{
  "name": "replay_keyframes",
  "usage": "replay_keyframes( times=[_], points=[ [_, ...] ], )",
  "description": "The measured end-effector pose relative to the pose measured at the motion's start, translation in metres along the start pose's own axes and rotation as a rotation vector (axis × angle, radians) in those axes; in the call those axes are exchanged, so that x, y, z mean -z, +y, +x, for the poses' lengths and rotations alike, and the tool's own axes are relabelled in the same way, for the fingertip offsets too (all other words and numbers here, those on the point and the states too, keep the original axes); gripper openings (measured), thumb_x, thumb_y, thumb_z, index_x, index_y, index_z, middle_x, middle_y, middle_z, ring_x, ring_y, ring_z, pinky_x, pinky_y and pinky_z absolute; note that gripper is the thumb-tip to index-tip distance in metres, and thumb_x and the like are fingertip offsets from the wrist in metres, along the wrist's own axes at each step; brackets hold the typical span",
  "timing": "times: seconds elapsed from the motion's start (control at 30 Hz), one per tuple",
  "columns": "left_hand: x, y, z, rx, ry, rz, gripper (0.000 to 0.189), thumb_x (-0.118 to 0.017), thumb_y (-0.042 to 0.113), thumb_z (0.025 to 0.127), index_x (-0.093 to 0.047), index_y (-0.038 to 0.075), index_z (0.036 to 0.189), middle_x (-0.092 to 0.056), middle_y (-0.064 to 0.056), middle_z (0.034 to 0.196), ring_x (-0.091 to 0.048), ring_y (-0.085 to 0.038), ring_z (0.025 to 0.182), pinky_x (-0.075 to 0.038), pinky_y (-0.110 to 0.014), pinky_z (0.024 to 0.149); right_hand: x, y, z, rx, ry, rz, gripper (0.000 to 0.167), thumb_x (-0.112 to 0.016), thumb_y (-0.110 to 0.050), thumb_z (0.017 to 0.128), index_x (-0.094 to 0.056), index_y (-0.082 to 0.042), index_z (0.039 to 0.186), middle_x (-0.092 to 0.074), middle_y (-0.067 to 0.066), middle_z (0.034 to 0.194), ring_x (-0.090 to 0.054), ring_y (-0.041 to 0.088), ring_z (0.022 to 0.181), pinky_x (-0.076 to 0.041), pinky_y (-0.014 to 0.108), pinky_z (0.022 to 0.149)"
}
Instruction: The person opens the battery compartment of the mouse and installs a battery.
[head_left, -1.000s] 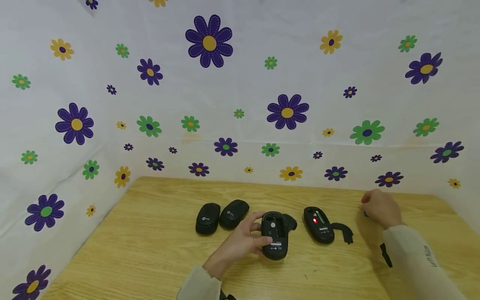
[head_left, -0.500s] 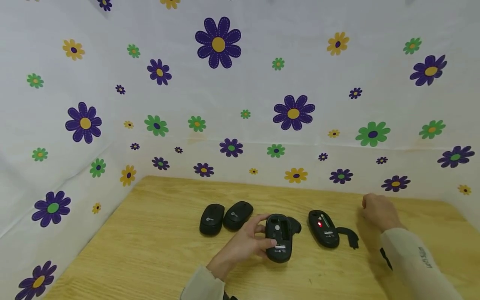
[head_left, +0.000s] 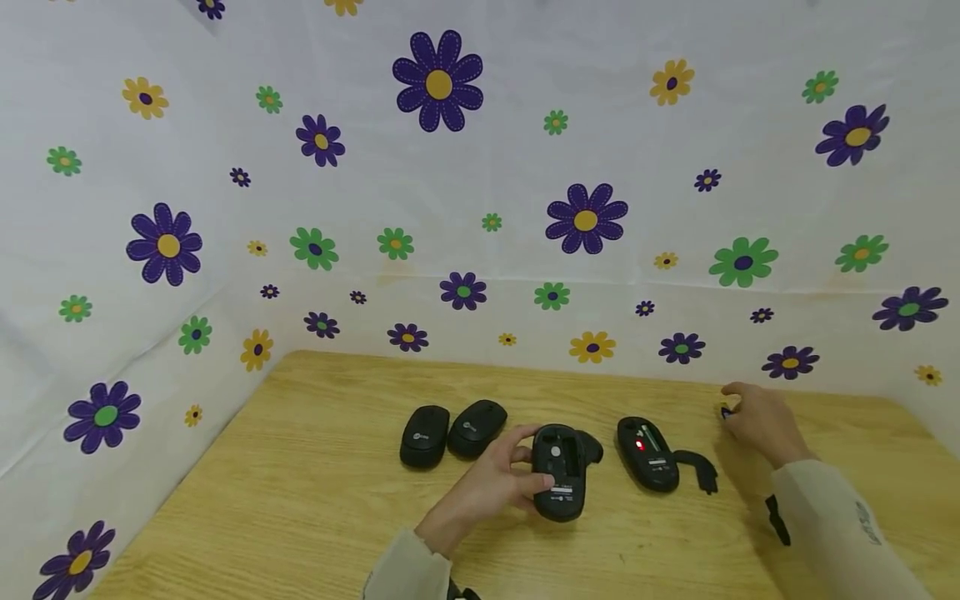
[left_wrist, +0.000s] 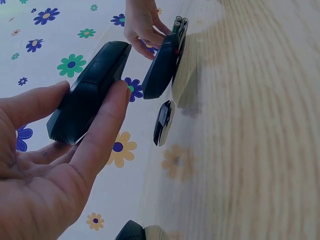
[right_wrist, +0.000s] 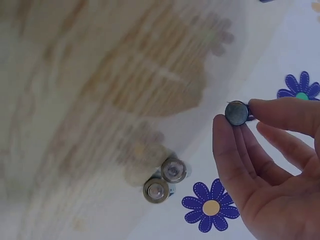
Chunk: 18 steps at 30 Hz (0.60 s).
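My left hand holds a black computer mouse with its underside facing up and its battery slot bare. A dark battery cover lies just behind that mouse. At the right, my right hand pinches a small battery between thumb and fingers, seen end-on in the right wrist view. Two more batteries sit side by side on the table below it. Between the hands, a second upturned mouse has a battery in its slot and a glowing red light; its curved cover lies beside it.
Two black mice stand right side up, close together, left of the held mouse. All rest on a wooden table. A white flowered cloth rises behind the table and along its left side.
My right hand's fingers have opened out from a tighter curl, and a battery now shows at their tips. My left hand keeps its hold on the mouse. The head view has shifted slightly.
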<state>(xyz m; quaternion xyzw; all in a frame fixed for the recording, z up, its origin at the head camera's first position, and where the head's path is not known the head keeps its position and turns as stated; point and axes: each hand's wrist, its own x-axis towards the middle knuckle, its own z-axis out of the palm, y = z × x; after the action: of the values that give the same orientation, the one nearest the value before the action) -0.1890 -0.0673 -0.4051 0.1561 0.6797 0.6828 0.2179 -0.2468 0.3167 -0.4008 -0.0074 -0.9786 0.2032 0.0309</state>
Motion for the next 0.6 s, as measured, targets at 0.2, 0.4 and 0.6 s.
replay_keyframes(
  times=[0.2,0.4,0.6],
  points=[
    [0.002,0.002,0.0,-0.008,0.0,0.009,0.069,-0.067,-0.005,0.093,-0.037,0.002,0.154,-0.063,-0.015,0.108,-0.07,-0.028,0.091,-0.063,-0.042,0.069,-0.001,-0.005,-0.005,-0.031,0.033,0.213,0.042,-0.063,0.005,0.085,-0.054,0.023,0.122,-0.064,0.039,0.104,-0.068,0.037,0.079,-0.059,0.042,0.065],
    [0.0,0.003,0.001,0.0,-0.02,-0.007,0.068,-0.067,-0.004,0.094,-0.037,0.004,0.154,-0.063,-0.015,0.112,-0.07,-0.027,0.092,-0.063,-0.043,0.071,0.007,-0.011,-0.012,-0.111,-0.022,0.442,0.049,-0.062,0.002,0.094,-0.042,0.025,0.133,-0.053,0.046,0.122,-0.072,0.027,0.081,-0.063,0.036,0.071],
    [0.0,0.003,0.002,0.008,-0.016,-0.012,0.068,-0.067,-0.004,0.094,-0.037,0.003,0.154,-0.063,-0.015,0.109,-0.069,-0.027,0.092,-0.063,-0.04,0.068,0.014,-0.016,-0.017,-0.158,-0.052,0.511,0.05,-0.061,0.001,0.095,-0.04,0.023,0.135,-0.051,0.045,0.124,-0.069,0.021,0.084,-0.062,0.033,0.074]
  ],
)
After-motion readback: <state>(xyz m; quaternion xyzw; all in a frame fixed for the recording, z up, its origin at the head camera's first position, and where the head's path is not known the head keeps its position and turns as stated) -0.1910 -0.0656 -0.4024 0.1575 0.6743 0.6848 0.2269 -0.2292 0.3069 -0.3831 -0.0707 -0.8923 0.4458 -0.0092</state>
